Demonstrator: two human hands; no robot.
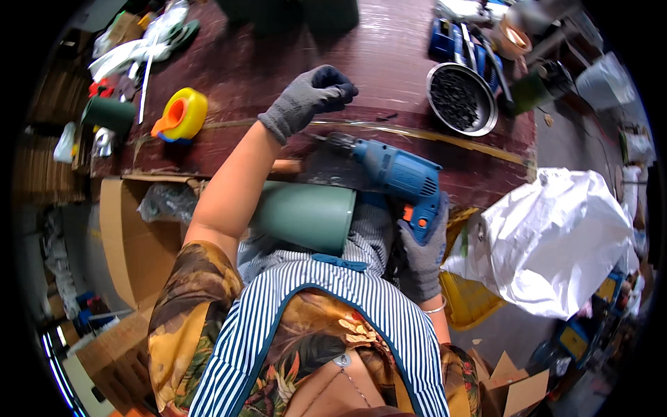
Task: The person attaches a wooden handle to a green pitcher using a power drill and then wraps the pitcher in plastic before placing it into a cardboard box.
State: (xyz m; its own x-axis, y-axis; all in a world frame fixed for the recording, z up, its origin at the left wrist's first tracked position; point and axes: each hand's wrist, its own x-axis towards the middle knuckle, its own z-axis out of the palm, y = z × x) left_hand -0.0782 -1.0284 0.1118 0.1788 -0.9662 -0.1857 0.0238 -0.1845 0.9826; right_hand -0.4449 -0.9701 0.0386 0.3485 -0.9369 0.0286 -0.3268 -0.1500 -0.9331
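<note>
My right hand point(422, 251), in a grey glove, grips the handle of a blue electric drill point(399, 174) whose chuck points left over the dark red workbench point(264, 69). A green cylindrical can point(309, 215) lies on its side against my lap, under my left forearm. My left hand point(309, 97), also gloved in grey, reaches out over the bench with its fingers curled and pinched together; whether a small piece is between them cannot be seen.
A round metal pan of small black screws point(460, 99) sits at the bench's right. A yellow and orange tape dispenser point(182, 115) lies at the left. An open cardboard box point(132, 243) stands lower left, a white plastic bag point(556, 236) over a yellow crate point(472, 295) at right.
</note>
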